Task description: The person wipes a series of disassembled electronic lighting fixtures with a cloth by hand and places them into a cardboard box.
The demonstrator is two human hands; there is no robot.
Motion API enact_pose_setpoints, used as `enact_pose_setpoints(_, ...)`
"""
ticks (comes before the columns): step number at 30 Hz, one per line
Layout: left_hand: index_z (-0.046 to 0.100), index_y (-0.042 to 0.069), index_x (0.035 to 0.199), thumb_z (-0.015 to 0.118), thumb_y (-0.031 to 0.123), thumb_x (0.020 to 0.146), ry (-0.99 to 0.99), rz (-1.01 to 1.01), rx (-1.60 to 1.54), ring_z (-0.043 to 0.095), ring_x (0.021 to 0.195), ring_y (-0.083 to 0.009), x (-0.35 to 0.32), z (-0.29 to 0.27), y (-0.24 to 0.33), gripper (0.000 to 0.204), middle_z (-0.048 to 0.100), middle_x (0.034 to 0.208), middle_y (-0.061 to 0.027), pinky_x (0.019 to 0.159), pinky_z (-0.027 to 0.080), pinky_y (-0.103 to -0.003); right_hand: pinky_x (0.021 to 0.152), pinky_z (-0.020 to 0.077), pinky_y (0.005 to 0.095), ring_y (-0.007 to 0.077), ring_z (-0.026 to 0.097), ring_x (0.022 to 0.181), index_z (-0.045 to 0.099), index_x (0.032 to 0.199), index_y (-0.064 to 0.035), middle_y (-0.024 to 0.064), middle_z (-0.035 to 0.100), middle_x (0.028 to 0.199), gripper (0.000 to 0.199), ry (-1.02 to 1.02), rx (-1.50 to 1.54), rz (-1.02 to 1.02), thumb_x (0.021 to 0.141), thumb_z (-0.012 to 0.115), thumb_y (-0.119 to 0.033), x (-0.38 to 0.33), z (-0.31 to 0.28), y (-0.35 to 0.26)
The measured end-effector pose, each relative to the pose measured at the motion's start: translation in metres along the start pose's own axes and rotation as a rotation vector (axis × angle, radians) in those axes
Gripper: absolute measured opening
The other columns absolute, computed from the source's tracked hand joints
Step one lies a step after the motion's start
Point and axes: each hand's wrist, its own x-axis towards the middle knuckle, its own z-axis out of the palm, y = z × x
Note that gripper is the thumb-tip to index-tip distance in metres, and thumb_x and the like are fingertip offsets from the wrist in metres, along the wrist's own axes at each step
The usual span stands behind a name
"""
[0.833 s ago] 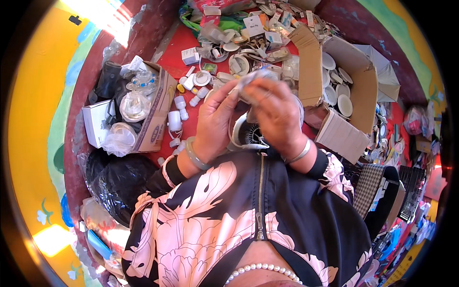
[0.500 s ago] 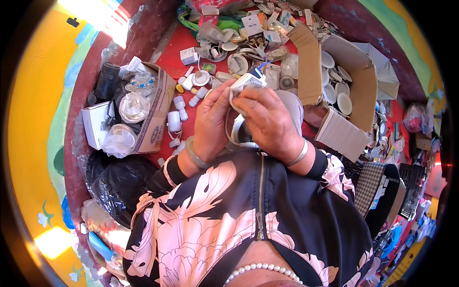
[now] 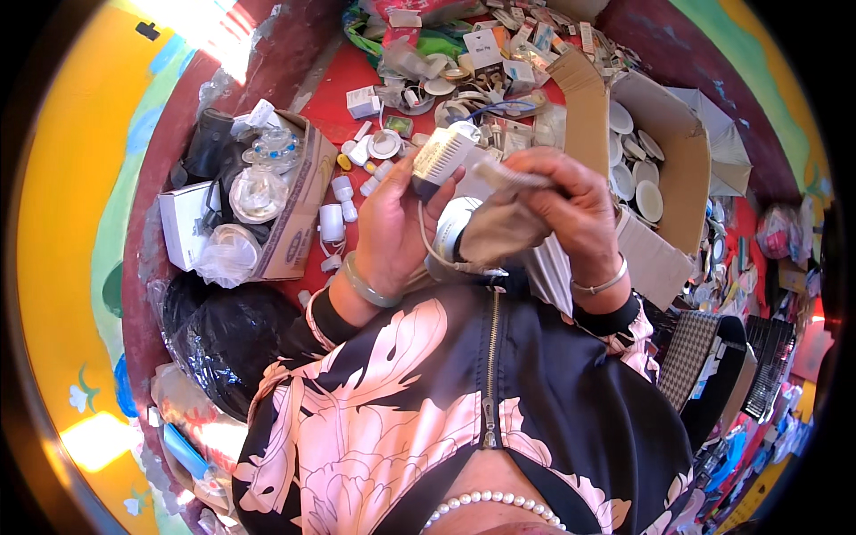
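Observation:
In my left hand (image 3: 392, 232), a white ribbed rectangular box, seemingly a light driver (image 3: 441, 160), is gripped between thumb and fingers. A pale cable (image 3: 423, 223) hangs from it toward my lap, and a blue wire (image 3: 499, 106) sticks out at its far end. My right hand (image 3: 571, 201) pinches a grey-beige cloth (image 3: 504, 227), which dangles to the right of the driver and is slightly blurred. Partly behind the cloth, a round white light fixture (image 3: 456, 217) with a dark inside rests at my lap.
On the left stands a cardboard box (image 3: 308, 192) with wrapped lamp parts, beside a black plastic bag (image 3: 223, 334). White bulbs (image 3: 332, 223) lie on the red floor covering. At right, an open carton (image 3: 673, 125) holds round white discs (image 3: 648, 198). Small packages pile up at the far side.
My right hand has drawn the cloth off the driver and moved right, leaving the cloth hanging. The driver now lies exposed in my left hand, and the round fixture shows more.

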Motion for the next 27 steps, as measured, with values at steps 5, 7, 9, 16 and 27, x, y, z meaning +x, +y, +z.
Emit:
enact_pose_setpoints(5, 0.044, -0.001, 0.124, 0.045, 0.017, 0.094, 0.040, -0.111, -0.112, 0.055, 0.106, -0.0264, 0.003, -0.009, -0.008, 0.035, 0.054, 0.117, -0.0143, 0.090, 0.051, -0.034, 0.085, 0.0442, 0.0280, 0.0165, 0.056, 0.099, 0.062, 0.104, 0.0022, 0.0082, 0.059, 0.108, 0.023, 0.183, -0.129, -0.078, 0.081, 0.057, 0.005, 0.006, 0.001, 0.011)
enact_pose_setpoints(7, 0.042, 0.001, 0.127, 0.046, 0.018, 0.094, -0.075, -0.143, -0.081, 0.055, 0.104, -0.0222, 0.004, -0.006, -0.014, 0.038, 0.054, 0.116, -0.0114, 0.088, 0.050, -0.034, 0.083, 0.0451, 0.0289, 0.0212, 0.057, 0.099, 0.062, 0.105, 0.0005, 0.0110, 0.059, 0.109, 0.027, 0.191, -0.376, -0.250, 0.079, 0.059, 0.006, 0.008, 0.008, 0.017)
enact_pose_setpoints(9, 0.039, 0.003, 0.132, 0.048, 0.020, 0.094, -0.179, -0.151, 0.073, 0.055, 0.102, -0.0159, 0.002, 0.003, -0.017, 0.043, 0.054, 0.116, -0.0065, 0.087, 0.048, -0.034, 0.082, 0.0457, 0.0293, 0.0242, 0.058, 0.097, 0.063, 0.105, -0.0007, 0.0127, 0.059, 0.107, 0.030, 0.166, -0.525, -0.307, 0.076, 0.060, 0.006, 0.012, 0.014, 0.014)
enact_pose_setpoints(16, 0.036, 0.003, 0.134, 0.048, 0.020, 0.093, -0.205, -0.094, 0.224, 0.052, 0.109, -0.0167, -0.002, 0.005, -0.014, 0.046, 0.051, 0.123, -0.0062, 0.094, 0.042, -0.034, 0.079, 0.0469, 0.0351, 0.0305, 0.058, 0.089, 0.065, 0.102, -0.0046, 0.0121, 0.059, 0.101, 0.036, -0.031, -0.711, -0.516, 0.068, 0.061, 0.006, 0.008, 0.026, 0.015)
enact_pose_setpoints(27, 0.039, 0.000, 0.131, 0.051, 0.011, 0.090, -0.218, -0.114, 0.066, 0.055, 0.105, -0.0205, 0.003, -0.001, -0.006, 0.045, 0.057, 0.114, -0.0119, 0.096, 0.041, -0.036, 0.077, 0.0472, 0.0331, 0.0275, 0.060, 0.088, 0.066, 0.093, -0.0018, 0.0120, 0.060, 0.095, 0.032, -0.443, -0.463, -0.445, 0.066, 0.054, 0.010, 0.005, 0.024, 0.010)
